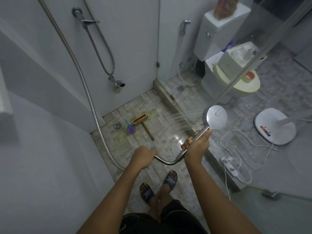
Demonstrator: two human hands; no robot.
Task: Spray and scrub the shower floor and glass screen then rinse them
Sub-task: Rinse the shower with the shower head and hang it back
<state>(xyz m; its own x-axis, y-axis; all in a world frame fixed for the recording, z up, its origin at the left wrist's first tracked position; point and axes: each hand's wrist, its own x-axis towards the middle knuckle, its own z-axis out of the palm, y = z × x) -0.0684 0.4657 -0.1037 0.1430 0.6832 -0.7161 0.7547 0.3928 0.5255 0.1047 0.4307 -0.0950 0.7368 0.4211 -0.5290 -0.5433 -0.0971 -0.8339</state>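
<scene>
Shower floor [152,107]: patterned tile, wet and glossy just beyond the right fingers; yellowish patches remain near the drain, so rinsing looks unfinished.

Glass screen [211,73]: clear panel to the far side of the right fingers; its fixed pane rises from a raised kerb, keeping water off the power strip [229,163] outside.

Shower hose [94,112]: metal, running down the wall, looping through both sets of fingers.

Handheld shower head [217,117]: just above the right fingertips, face turned leftward, jets streaming out toward the floor.

Scrub brush [142,123]: red-bristled, wooden handle, lying on the tile well beyond the left fingers, set aside, probably because scrubbing is done.

Purple spray bottle [130,128]: beside the brush head, near the drain [117,126], likewise parked.

Right hand [196,144]: fingers curled tight round the shower-head handle, aiming it.

Left hand [143,156]: fingers closed round the hose, seemingly managing slack so the head swings freely.
</scene>
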